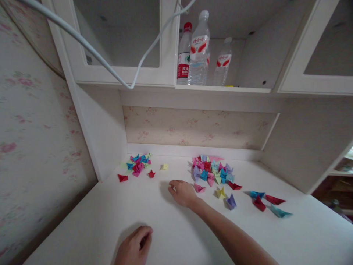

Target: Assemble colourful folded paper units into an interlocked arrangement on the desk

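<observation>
At the bottom, left of centre, my left hand (pixel 135 246) rests loosely curled on the table, thumb and index finger close together round a dark hollow. Nothing shows in it. My right hand (pixel 182 193) reaches over the table's middle, its fingers bent, a small gap between thumb and forefinger and no object visible there. Nearest to it on the right lies a pink folded paper piece (pixel 199 188). Up and left of it sit a pale yellow folded paper piece (pixel 164 167) and a small red folded paper piece (pixel 151 174).
Colourful folded paper pieces form a pile (pixel 138 167) at back left and a larger cluster (pixel 211 170) at back right. A yellow one (pixel 221 193), a purple one (pixel 231 201) and several others lie farther right. Plastic bottles (pixel 199 55) stand on the shelf above; a white cable (pixel 110 75) hangs in front.
</observation>
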`<state>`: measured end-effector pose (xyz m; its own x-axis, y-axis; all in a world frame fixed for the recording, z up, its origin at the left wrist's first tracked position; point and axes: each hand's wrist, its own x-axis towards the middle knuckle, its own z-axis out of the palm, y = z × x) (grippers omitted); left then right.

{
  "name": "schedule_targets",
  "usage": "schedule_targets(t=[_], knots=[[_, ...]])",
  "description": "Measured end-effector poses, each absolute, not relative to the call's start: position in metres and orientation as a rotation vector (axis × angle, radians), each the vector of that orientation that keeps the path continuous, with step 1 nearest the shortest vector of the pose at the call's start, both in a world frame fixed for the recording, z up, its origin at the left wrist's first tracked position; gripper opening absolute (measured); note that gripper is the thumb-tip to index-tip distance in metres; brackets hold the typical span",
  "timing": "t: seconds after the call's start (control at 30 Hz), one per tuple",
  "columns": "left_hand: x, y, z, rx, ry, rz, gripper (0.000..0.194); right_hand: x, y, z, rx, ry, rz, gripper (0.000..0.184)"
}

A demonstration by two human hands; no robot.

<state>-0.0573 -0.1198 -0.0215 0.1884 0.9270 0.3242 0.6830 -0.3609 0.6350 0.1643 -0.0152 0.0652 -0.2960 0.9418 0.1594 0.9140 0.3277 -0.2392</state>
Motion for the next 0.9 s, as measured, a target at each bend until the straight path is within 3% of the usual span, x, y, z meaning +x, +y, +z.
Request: schedule_targets(t=[0.2, 0.37, 0.63, 0.9], knots=[[-0.052, -0.13, -0.021, 2.195, 1.586, 0.921, 0.017, 0.24, -0.075, 0.032, -1.852, -2.171, 0.244, 0.021], [-0.032, -0.123, -0.007, 2.148, 1.584, 0.826, 0.02, 0.287, -0.107, 0.012, -1.906, -2.051, 0.236, 0.023], [0.083, -0.07, 0.038, 2.477, 1.295, 0.615, 0.021, 0.291, -0.113, 0.007, -1.803, -2.134, 0.145, 0.022], [0.152, -0.029, 0.036, 2.687, 1.41, 0.466, 0.036, 0.297, -0.11, 0.009, -1.855, -2.121, 0.243, 0.025]])
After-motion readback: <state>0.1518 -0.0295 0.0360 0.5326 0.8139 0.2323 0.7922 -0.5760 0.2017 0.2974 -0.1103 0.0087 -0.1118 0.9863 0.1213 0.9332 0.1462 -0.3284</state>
